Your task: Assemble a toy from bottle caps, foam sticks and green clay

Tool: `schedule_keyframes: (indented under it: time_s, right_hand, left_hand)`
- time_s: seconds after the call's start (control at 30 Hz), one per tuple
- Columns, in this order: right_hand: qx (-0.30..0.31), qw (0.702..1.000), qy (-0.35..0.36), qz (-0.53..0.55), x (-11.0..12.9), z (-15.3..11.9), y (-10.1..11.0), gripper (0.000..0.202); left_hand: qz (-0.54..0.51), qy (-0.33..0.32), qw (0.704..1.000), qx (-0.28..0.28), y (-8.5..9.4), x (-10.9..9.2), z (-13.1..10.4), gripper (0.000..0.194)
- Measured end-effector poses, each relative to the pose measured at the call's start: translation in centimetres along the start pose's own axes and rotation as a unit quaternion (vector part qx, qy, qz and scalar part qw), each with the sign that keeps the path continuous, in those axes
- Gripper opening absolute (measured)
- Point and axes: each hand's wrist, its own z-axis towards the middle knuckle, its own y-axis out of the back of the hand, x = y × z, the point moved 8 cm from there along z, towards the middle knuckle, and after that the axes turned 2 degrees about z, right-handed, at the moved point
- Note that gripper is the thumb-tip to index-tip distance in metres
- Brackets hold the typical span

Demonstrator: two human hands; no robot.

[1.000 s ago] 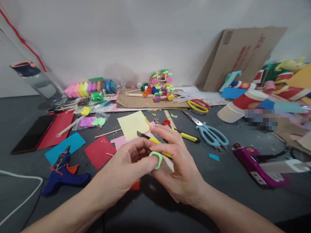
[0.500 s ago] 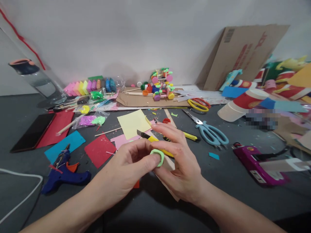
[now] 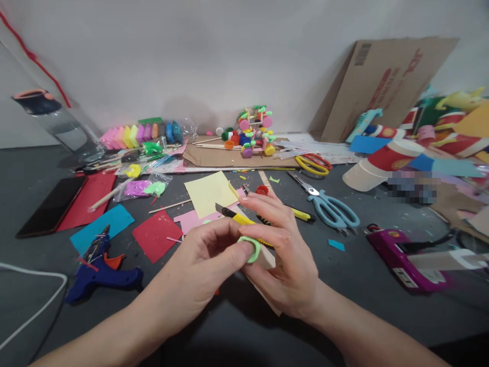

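Observation:
Between my two hands, low over the table, is a small light green piece of soft modelling clay (image 3: 255, 252) with a curved, raised rim. My left hand (image 3: 208, 262) is closed on it, thumb pressing into its middle. My right hand (image 3: 293, 250) holds its far side with bent fingers, the thumb underneath. The fingers hide much of the piece. Just behind the fingers lies a yellow utility knife (image 3: 241, 219) with its blade out. Pale yellow paper (image 3: 210, 193) and pink paper (image 3: 187, 220) lie beyond the hands.
A blue glue gun (image 3: 105, 278) and red paper (image 3: 157, 235) lie to the left. Blue-handled scissors (image 3: 332, 209) and a purple power strip (image 3: 397, 260) are right. Behind stand a colourful clay model (image 3: 252, 133), a water bottle (image 3: 63, 125) and leaning cardboard (image 3: 389, 86).
The green piece has turned slightly between my fingers, and its rim looks a little wider. Both hands keep nearly the same place; the view has shifted very slightly.

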Motion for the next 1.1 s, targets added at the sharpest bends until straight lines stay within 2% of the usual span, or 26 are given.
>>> schedule_keyframes:
  time_s: [0.27,0.53,0.83,0.97,1.1]
  right_hand:
    - [-0.001,1.0,0.003,-0.008,0.07,0.0,0.12,0.033]
    - [-0.014,1.0,0.004,0.007,-0.05,-0.09,0.37,0.034]
    - [-0.002,1.0,0.008,0.0,0.12,-0.11,0.22,0.037]
    - [-0.011,1.0,0.005,-0.005,0.1,-0.18,0.4,0.033]
    - [-0.005,1.0,-0.007,-0.013,-0.12,-0.31,0.2,0.032]
  left_hand:
    - [0.04,-0.013,0.999,0.012,0.16,-0.43,-0.01,0.012]
    - [-0.003,0.008,0.999,0.053,-0.32,-0.01,0.03,0.011]
    - [0.037,-0.01,0.999,0.028,-0.23,-0.37,-0.1,0.012]
    - [0.072,-0.021,0.997,-0.002,-0.05,-0.74,-0.23,0.01]
    - [0.058,-0.02,0.998,-0.025,0.09,-0.68,-0.16,0.007]
